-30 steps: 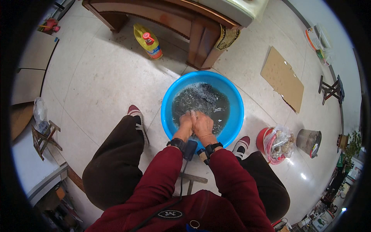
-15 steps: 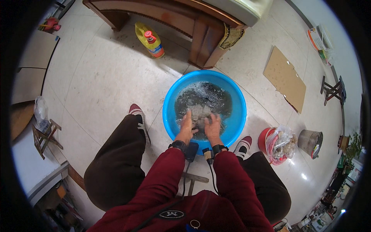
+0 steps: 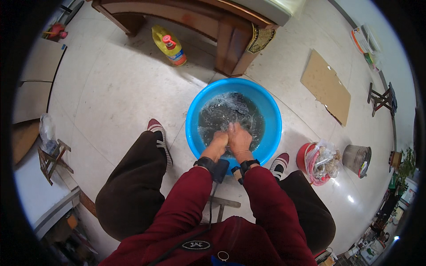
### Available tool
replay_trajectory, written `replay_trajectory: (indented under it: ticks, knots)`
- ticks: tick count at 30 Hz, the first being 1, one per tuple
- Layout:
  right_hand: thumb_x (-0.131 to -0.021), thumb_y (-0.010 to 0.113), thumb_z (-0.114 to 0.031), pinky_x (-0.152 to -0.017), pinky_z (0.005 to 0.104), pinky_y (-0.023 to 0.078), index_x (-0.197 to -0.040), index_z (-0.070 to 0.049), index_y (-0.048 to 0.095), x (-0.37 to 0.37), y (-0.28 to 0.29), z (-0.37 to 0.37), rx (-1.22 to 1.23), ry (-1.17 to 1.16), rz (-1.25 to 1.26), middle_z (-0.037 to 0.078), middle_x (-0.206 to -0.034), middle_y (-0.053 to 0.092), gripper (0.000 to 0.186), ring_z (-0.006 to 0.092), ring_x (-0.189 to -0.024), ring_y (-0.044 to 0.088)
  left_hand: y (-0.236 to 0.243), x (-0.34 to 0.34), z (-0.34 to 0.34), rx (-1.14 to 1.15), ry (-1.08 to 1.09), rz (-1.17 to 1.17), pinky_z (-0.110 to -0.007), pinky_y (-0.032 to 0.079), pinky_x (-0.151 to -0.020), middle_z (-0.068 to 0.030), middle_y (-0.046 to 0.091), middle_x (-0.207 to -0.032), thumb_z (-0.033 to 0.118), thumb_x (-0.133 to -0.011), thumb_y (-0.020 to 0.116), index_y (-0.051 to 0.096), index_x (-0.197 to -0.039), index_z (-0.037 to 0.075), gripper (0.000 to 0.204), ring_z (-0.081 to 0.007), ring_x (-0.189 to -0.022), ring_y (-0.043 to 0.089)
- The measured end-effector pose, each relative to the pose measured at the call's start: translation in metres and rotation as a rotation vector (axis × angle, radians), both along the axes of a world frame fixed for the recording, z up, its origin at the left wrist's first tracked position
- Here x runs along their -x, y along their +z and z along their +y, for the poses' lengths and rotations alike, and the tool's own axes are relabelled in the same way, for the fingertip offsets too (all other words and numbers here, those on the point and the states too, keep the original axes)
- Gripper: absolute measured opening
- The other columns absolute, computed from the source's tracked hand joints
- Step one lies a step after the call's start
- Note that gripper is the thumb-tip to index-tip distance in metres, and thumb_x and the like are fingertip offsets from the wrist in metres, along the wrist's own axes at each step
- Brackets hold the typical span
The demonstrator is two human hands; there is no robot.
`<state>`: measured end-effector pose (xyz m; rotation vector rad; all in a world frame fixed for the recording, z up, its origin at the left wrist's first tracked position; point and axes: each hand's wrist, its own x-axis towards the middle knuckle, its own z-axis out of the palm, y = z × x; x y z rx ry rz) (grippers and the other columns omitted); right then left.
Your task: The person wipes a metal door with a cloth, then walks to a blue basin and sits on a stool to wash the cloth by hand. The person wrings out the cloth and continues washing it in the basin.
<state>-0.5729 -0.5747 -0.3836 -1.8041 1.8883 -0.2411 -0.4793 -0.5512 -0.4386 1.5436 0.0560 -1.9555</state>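
Note:
A blue plastic basin point(image 3: 192, 114) holds murky, sudsy water point(image 3: 214, 108), with a dark soaked clump point(image 3: 239, 103) toward its back. My left hand point(image 3: 216, 144) is curled closed at the front of the water, beside my right hand point(image 3: 239, 138), whose fingers are also closed and dip into the splashing water. The two hands are almost touching; what they grip is hidden. Bands and small black devices circle both wrists.
A yellow bottle point(image 3: 173, 51) stands by carved wooden furniture point(image 3: 228, 53). Cardboard point(image 3: 324, 86) lies at right, near a folding stool point(image 3: 381, 99), a red bucket with plastic bags point(image 3: 304, 157) and a metal bucket point(image 3: 355, 159). Another stool point(image 3: 53, 159) is at left.
Half a second ago my hands were apart with spread fingers around a pale greyish clump; now they have come together and closed, and that clump is not visible.

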Motion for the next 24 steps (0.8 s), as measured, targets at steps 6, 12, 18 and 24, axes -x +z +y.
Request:
replay_trajectory:
  ticks: [6,12,18,24]
  knots:
    - [-0.1,0.05,-0.04,-0.067,0.052,0.051,-0.097,-0.004,0.065,0.073,-0.017,-0.024,0.07,-0.343,-0.213,0.025,-0.088,0.066,0.039,0.0419,-0.076,0.066,-0.004,-0.022,0.0,0.007,0.081,-0.384,-0.051,0.053,-0.087,-0.0155,0.056,-0.127,0.033,-0.101,0.05,0.047,-0.135,0.004,0.045,-0.0315,-0.115,0.056]
    - [-0.095,0.059,-0.03,-0.093,0.0464,0.049,-0.122,-0.008,0.063,0.082,-0.039,-0.007,0.116,-0.22,-0.017,0.021,-0.116,0.061,0.035,0.0383,-0.11,0.059,0.006,-0.033,0.015,-0.24,0.366,-0.198,-0.057,0.051,-0.092,-0.0173,0.036,-0.148,0.047,-0.099,0.05,0.033,-0.147,0.007,0.064,-0.0393,-0.129,0.044]
    - [-0.087,0.069,-0.018,-0.085,0.0433,0.05,-0.102,-0.004,0.065,0.008,-0.04,0.02,-0.107,-0.003,-0.534,0.019,-0.099,0.063,0.021,0.0351,-0.096,0.062,0.01,-0.026,0.01,-0.146,0.3,-0.044,-0.053,0.052,-0.091,-0.0154,0.051,-0.133,0.057,-0.091,0.061,0.048,-0.136,0.006,0.069,-0.0351,-0.118,0.053]
    - [-0.091,0.064,-0.028,-0.071,0.0486,0.051,-0.09,-0.003,0.062,-0.015,0.01,0.027,-0.205,0.165,-0.597,0.021,-0.084,0.066,0.025,0.0393,-0.084,0.066,-0.021,-0.031,0.017,-0.071,0.471,0.451,-0.041,0.056,-0.083,-0.0117,0.067,-0.104,0.038,-0.097,0.062,0.062,-0.115,0.007,0.036,-0.0267,-0.096,0.065]
